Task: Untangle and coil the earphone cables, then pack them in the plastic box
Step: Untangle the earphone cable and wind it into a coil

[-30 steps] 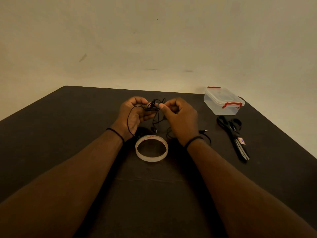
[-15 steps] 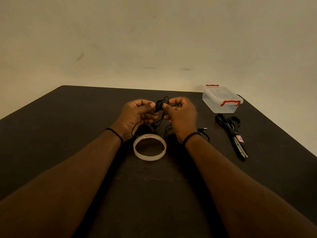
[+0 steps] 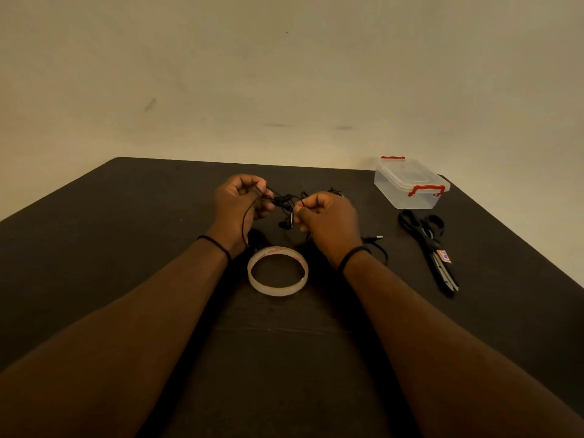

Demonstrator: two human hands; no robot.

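Observation:
A tangle of black earphone cables (image 3: pixel 284 202) hangs between my two hands above the dark table. My left hand (image 3: pixel 240 203) pinches one strand at the left of the knot. My right hand (image 3: pixel 325 219) pinches another strand at the right. An earbud dangles below the knot, and the jack plug (image 3: pixel 374 238) lies on the table beside my right wrist. The clear plastic box (image 3: pixel 409 183) with red clips stands shut at the far right of the table, apart from both hands.
A roll of clear tape (image 3: pixel 278 270) lies flat just in front of my wrists. Black scissors (image 3: pixel 431 248) lie right of my right hand, below the box. The dark table (image 3: pixel 126 232) ends at a pale wall behind.
My hands have drawn apart a little, stretching the knot sideways. The left hand moved left and the right hand moved right and slightly down.

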